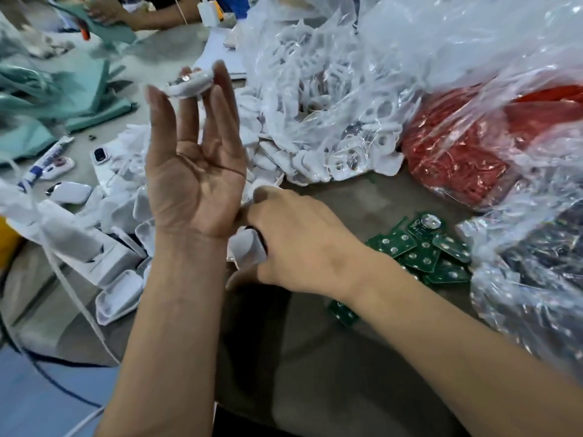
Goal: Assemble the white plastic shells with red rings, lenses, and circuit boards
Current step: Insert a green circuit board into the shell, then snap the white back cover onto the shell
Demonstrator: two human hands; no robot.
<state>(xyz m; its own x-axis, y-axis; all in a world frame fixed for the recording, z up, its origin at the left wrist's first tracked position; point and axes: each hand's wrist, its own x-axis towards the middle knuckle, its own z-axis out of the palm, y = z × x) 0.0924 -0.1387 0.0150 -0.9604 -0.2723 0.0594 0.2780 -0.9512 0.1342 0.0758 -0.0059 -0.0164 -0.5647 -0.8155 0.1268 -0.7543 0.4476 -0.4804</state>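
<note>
Nearest us, our right hand [299, 244] curls round a small white plastic shell [247, 250] at 6 o'clock of the raised left hand [195, 171], which pinches a curved white plastic shell w/ something shiny in it [189, 85] at its fingertips, palm toward us. We reckon that light fingertip pinch could let the piece drop into the loose white shells at 3 o'clock, or shake its insert out, & the right sleeve-less arm may sweep the flat green circuit boards [422, 250] off. Blur hides whether the shiny bit is a lens; red rings in the clear plastic bag [467, 152] at 2 o'clock are a haze, & the right fingers are mostly hidden behind the hand.
</note>
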